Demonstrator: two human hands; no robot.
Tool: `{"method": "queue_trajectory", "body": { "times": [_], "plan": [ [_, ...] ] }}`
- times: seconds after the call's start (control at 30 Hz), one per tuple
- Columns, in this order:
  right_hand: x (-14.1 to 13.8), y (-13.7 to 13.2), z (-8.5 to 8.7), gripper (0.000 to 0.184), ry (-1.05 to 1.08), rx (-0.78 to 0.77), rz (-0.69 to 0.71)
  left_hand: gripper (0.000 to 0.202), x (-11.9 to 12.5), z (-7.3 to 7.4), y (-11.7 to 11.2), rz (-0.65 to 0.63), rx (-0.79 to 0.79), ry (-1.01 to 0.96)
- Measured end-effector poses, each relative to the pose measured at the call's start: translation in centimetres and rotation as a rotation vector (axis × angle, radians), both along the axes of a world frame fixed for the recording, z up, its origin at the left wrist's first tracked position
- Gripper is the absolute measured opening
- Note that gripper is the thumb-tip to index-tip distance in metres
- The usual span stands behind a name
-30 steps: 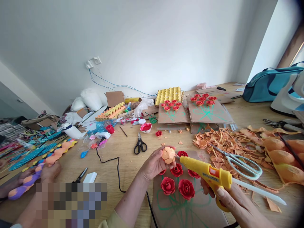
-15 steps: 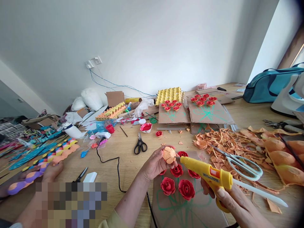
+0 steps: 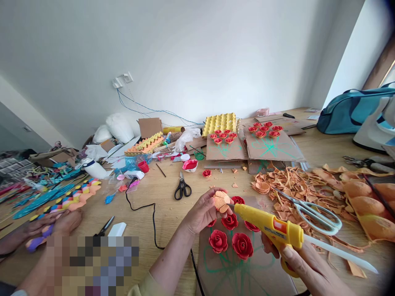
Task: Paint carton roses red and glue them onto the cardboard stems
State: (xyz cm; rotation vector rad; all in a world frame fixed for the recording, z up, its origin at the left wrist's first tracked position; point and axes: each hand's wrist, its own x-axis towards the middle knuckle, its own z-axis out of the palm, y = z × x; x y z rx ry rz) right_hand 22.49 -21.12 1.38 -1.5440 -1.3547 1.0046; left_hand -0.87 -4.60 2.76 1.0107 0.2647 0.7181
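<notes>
Between the fingers of my left hand (image 3: 199,213) is an orange flower cut from egg carton (image 3: 221,201), its underside turned toward me. My right hand (image 3: 300,259) grips a yellow hot glue gun (image 3: 268,222) with a white glue stick (image 3: 339,253) sticking out of its back. The gun's nozzle is at the flower's right side; whether it touches cannot be made out. Under both hands lies a cardboard sheet (image 3: 247,275) with green painted stems and several red paper roses (image 3: 242,246) on it.
Orange carton scraps (image 3: 290,181) and white-handled scissors (image 3: 321,213) lie on the right. Black scissors (image 3: 182,189), a dish of red paint (image 3: 189,165) and a single rose (image 3: 207,173) sit ahead. A co-worker's hands (image 3: 66,222) hold painted carton strips at left.
My left hand has turned the flower slightly, while the glue gun stays almost in place. The co-worker's hands have shifted over the purple carton piece.
</notes>
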Motion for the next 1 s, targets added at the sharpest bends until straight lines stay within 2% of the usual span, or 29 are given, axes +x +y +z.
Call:
{"method": "queue_trajectory", "body": {
  "times": [0.1,0.23,0.47,0.67,0.83,1.0],
  "plan": [
    [-0.3,-0.1,0.6,0.071,0.007,-0.002,-0.054,0.047,0.0,0.0,0.0,0.000,0.010,-0.006],
    [-0.5,-0.2,1.0,0.071,0.017,0.000,-0.028,0.048,0.0,0.0,0.0,0.006,0.012,-0.002],
    [-0.1,0.0,0.3,0.069,0.006,0.012,0.002,0.050,0.1,0.1,-0.1,0.027,0.035,0.021],
    [0.6,0.4,-0.2,0.071,-0.044,0.014,0.134,0.052,0.0,-0.1,0.0,0.050,0.034,0.046],
    [0.2,0.2,0.3,0.071,-0.008,0.031,0.028,0.049,0.2,0.2,-0.2,0.052,0.053,0.052],
    [0.7,0.6,-0.1,0.069,-0.038,0.010,0.136,0.049,0.1,0.3,-0.1,0.062,0.049,0.054]
  ]
}}
